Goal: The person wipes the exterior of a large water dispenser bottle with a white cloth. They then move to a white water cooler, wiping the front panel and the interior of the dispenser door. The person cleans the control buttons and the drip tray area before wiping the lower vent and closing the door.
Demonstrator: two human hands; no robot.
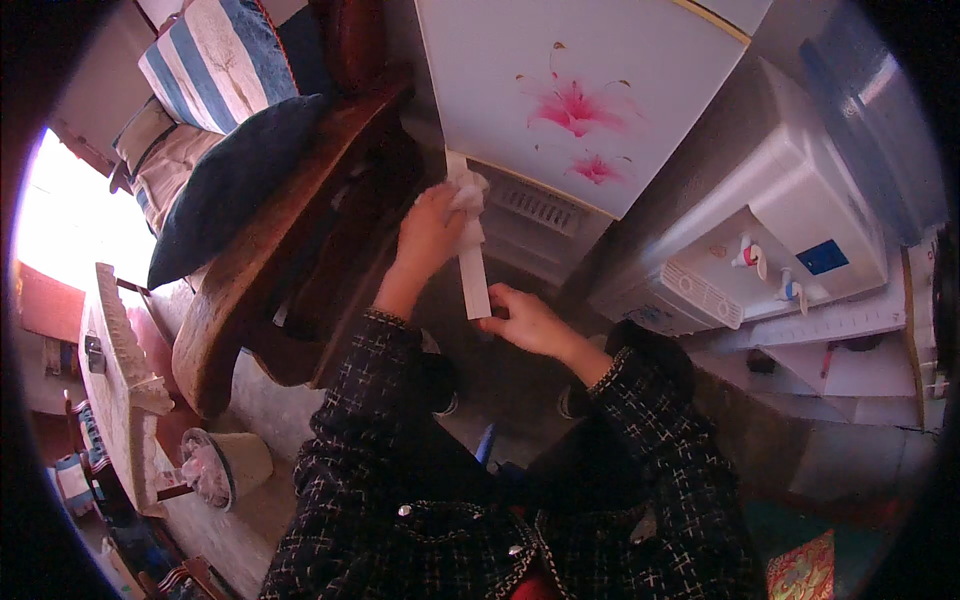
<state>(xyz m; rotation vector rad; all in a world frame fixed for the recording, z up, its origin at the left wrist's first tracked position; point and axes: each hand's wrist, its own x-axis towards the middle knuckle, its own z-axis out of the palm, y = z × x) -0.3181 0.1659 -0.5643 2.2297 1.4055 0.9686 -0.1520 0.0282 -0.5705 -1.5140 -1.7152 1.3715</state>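
A narrow white panel edge (475,285) runs from the lower left corner of the refrigerator (510,100) toward me; it looks like the top of an open lower door. My left hand (430,235) is closed on a crumpled white cloth or tissue (468,200) and presses it against this edge. At the edge's near end, my right hand (525,320) has its fingers bent round the corner, with some fingertips hidden. Just right of the edge, a pale drawer front with slots (540,208) shows inside the lower compartment.
A carved wooden bench (255,240) with a dark cushion (235,185) stands close on the left. A white water dispenser (740,200) with two taps is at right. A lined waste bin (240,465) sits at lower left, beside a white-edged table (115,370).
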